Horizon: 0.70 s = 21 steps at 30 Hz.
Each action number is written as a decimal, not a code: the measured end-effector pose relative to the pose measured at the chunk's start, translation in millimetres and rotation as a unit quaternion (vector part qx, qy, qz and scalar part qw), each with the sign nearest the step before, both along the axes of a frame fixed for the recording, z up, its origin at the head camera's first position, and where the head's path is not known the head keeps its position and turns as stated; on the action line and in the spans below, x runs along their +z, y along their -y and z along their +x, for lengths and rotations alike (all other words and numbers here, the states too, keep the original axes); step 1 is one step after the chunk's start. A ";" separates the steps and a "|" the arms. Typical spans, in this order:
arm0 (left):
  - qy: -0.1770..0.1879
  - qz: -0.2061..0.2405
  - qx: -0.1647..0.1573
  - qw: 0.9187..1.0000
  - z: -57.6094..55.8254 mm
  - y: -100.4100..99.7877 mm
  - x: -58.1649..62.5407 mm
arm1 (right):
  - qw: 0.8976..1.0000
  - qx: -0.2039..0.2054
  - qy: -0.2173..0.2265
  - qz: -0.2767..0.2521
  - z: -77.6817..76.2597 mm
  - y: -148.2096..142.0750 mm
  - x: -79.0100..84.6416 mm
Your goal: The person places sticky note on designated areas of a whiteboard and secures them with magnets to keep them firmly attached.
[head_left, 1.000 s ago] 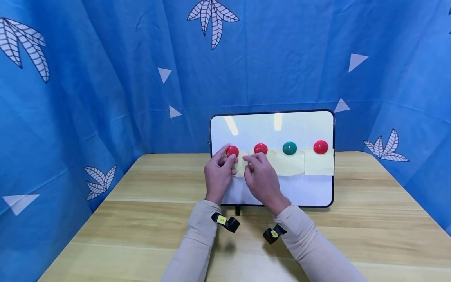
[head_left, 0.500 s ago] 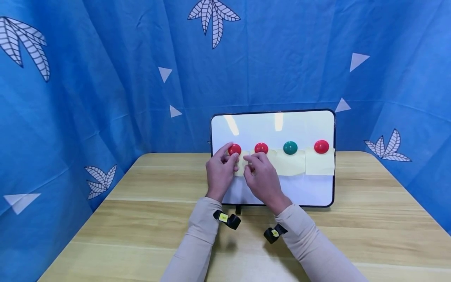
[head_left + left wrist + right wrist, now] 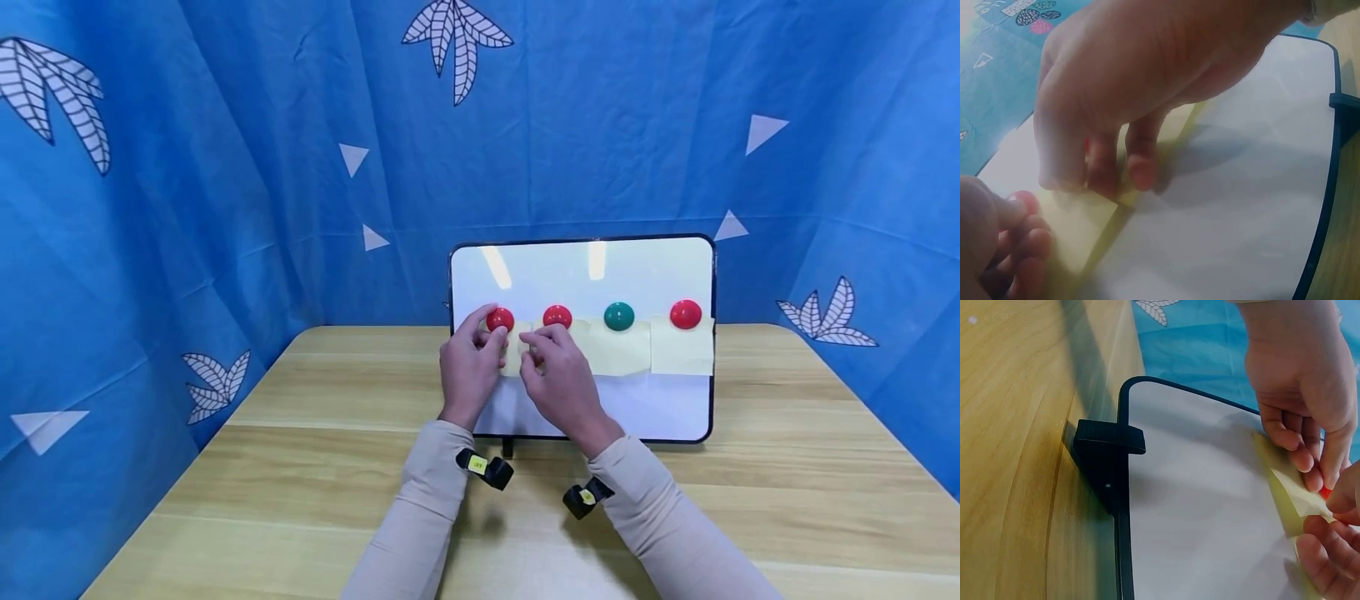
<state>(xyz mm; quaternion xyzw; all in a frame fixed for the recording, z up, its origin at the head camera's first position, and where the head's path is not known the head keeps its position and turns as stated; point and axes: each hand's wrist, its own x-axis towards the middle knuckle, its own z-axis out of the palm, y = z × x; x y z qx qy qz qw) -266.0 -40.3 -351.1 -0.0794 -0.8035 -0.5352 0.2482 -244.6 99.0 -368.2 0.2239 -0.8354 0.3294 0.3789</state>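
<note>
Yellow sticky notes hang in a row on a white board, each with a round magnet at its top. My left hand [image 3: 468,371] holds the leftmost red magnet [image 3: 500,318] between thumb and index finger, over the top of the leftmost note [image 3: 1285,478]. Beside it, my right hand [image 3: 558,383] pinches that note's near upper corner between thumb and index finger, as the right wrist view shows. Its other fingers are curled. Just above the right hand sits a second red magnet [image 3: 557,316], partly covering another note. My fingers hide part of the leftmost note.
The whiteboard [image 3: 600,408] with a black frame stands on a wooden table [image 3: 322,467], held by a black clip foot [image 3: 1107,440]. Further right are a green magnet [image 3: 618,316] and a red magnet [image 3: 686,314]. A blue patterned curtain [image 3: 600,150] surrounds the table.
My left hand and the leftmost red magnet have shifted slightly right along the board. The right hand keeps nearly the same place.
</note>
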 end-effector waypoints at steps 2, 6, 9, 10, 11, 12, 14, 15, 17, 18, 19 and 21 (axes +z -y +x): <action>-0.006 -0.002 0.001 1.000 -0.7 0.5 -1.2 | 1.000 0.001 -0.001 0.001 0.4 0.1 0.4; -0.019 -0.010 -0.003 1.000 -2.1 0.5 -3.4 | 1.000 -0.004 -0.006 0.006 0.7 -0.6 1.5; -0.029 -0.016 -0.007 0.999 -2.4 1.3 -4.8 | 1.000 -0.009 -0.006 0.007 0.5 -1.4 1.8; -0.033 -0.017 -0.007 0.999 -2.5 1.6 -5.6 | 1.000 -0.010 -0.005 0.006 0.7 -1.7 1.9; -0.037 -0.017 -0.007 0.999 -2.6 1.9 -6.8 | 1.000 -0.013 -0.003 0.005 0.7 -1.9 1.6; -0.042 -0.016 -0.006 0.999 -2.7 2.1 -8.5 | 1.000 -0.015 -0.001 0.004 0.7 -2.0 1.4; -0.054 -0.017 0.000 0.998 -2.7 2.4 -11.8 | 1.000 -0.016 0.003 0.001 1.1 -2.2 1.1; -0.061 -0.017 0.005 0.998 -2.6 1.9 -13.5 | 1.000 -0.017 0.006 0.001 1.7 -2.5 1.1; -0.073 -0.016 0.016 0.997 -1.4 0.3 -16.1 | 1.000 -0.019 0.010 0.001 3.1 -3.8 1.3; -0.079 -0.016 0.018 0.997 -0.9 -0.8 -17.1 | 1.000 -0.020 0.013 0.002 4.0 -5.0 1.8; -0.083 -0.018 0.020 0.996 -0.2 -2.0 -17.7 | 1.000 -0.022 0.016 0.005 5.2 -6.4 2.5; -0.089 -0.024 0.019 0.996 1.4 -3.8 -18.4 | 0.999 -0.028 0.024 0.009 7.7 -10.2 3.7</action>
